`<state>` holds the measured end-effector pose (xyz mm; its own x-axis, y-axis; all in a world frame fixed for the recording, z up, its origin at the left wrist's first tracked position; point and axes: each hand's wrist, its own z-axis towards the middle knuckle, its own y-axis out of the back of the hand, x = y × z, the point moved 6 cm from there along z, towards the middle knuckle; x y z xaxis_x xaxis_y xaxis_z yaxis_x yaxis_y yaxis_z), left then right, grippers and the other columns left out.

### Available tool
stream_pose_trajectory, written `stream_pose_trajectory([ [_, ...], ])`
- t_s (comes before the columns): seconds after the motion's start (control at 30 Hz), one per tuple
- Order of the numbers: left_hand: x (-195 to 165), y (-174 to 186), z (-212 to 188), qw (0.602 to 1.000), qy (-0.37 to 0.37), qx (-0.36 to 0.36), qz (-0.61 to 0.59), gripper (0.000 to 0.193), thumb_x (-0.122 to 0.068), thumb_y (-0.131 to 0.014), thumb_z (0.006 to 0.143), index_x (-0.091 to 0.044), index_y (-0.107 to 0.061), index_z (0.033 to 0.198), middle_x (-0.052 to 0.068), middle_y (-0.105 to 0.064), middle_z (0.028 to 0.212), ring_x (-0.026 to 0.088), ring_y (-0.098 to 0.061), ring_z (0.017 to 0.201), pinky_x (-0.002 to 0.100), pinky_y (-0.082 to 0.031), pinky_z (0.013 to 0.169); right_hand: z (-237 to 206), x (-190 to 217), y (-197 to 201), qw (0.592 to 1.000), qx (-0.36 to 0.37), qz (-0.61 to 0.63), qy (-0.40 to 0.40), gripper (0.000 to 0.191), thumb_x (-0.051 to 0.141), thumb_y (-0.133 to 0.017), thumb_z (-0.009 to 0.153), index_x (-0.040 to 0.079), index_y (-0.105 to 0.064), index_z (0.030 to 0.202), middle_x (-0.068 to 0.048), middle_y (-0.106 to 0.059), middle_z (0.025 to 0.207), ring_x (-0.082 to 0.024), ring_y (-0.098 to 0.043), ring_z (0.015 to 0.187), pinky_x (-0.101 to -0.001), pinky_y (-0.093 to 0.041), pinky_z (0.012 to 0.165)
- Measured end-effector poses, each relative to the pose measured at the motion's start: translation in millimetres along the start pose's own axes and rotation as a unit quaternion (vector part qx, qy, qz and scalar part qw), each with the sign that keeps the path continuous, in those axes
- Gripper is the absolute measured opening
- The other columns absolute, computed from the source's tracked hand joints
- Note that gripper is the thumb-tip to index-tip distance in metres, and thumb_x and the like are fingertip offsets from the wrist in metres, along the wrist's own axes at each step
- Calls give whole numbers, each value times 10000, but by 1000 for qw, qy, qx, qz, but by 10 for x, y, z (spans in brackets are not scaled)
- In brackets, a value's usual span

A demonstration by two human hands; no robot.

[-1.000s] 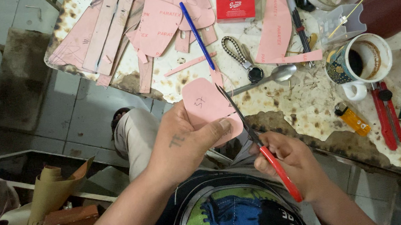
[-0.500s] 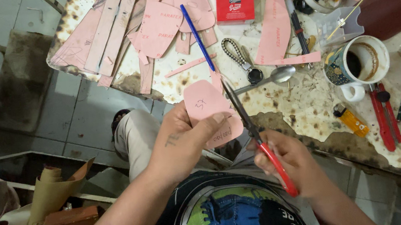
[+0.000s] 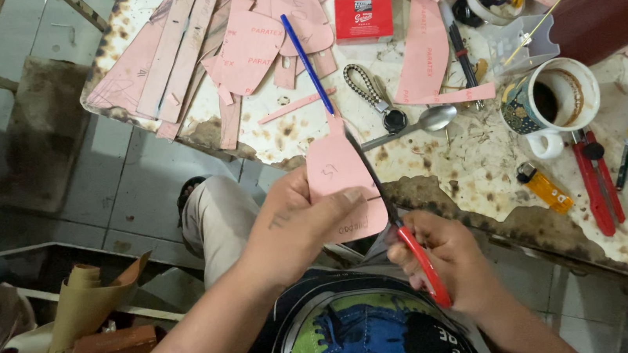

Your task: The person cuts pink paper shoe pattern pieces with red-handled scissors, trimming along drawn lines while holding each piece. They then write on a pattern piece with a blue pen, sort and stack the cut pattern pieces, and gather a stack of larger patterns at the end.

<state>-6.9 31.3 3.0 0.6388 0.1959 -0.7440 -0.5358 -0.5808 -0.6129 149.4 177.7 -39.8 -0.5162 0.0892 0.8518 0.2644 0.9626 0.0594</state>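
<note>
Stained, speckled worktop (image 3: 485,157) ahead. Pink card pattern piece (image 3: 342,185) held at its near edge: left hand (image 3: 300,225) grip closed on it. Right hand (image 3: 449,259) grip closed on red-handled scissors (image 3: 394,219), blades along the piece's right edge. Metal spoon (image 3: 411,126) just beyond.

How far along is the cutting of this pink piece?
Many cut pink pieces already lie on the table. In hand: the left hand holds a pink piece while the right hand runs red-handled scissors along its right edge. The blades reach near its top, so that edge looks almost done.
</note>
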Motion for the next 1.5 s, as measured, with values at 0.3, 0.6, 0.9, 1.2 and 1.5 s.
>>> stream_pose_trajectory([
  [0.3,-22,-51,-20,982,6,-20,189,241,-45,-713,928,62,-673,1140,91,-735,944,101,-663,808,267,-561,707,30,90,50,991,-55,84,92,441,427,-648,949,11,-638,1097,-46,-646,745,-97,-587,605,-231,-474,552],
  [0.6,31,-203,-60,960,92,89,247,280,-28,-740,870,50,-637,1118,81,-695,910,98,-647,784,260,-536,656,-67,485,156,952,-189,-44,236,426,236,-783,919,-54,-619,1185,-94,-671,974,-139,-635,842,-286,-535,741],
  [0.9,-426,-173,-42,967,-139,-31,213,315,-60,-707,936,35,-644,1229,67,-739,1101,86,-683,980,250,-577,867,48,613,-176,936,-102,248,226,264,39,-701,943,-60,-579,1155,-150,-683,974,-205,-673,802,-362,-571,715],
  [1.2,-682,-1,-77,969,-142,-95,177,345,-76,-739,900,9,-680,1229,47,-753,1006,79,-668,822,249,-552,693,133,437,-282,951,-57,248,178,339,194,-653,999,-60,-590,1215,-187,-727,986,-210,-694,754,-346,-571,679],
  [1.5,-600,10,-91,979,-147,-103,98,439,-63,-710,876,-66,-622,1306,45,-748,1064,98,-721,899,256,-590,728,129,381,-321,976,-56,169,124,430,235,-708,911,-21,-579,1232,-162,-736,1006,-195,-722,776,-326,-578,679],
])
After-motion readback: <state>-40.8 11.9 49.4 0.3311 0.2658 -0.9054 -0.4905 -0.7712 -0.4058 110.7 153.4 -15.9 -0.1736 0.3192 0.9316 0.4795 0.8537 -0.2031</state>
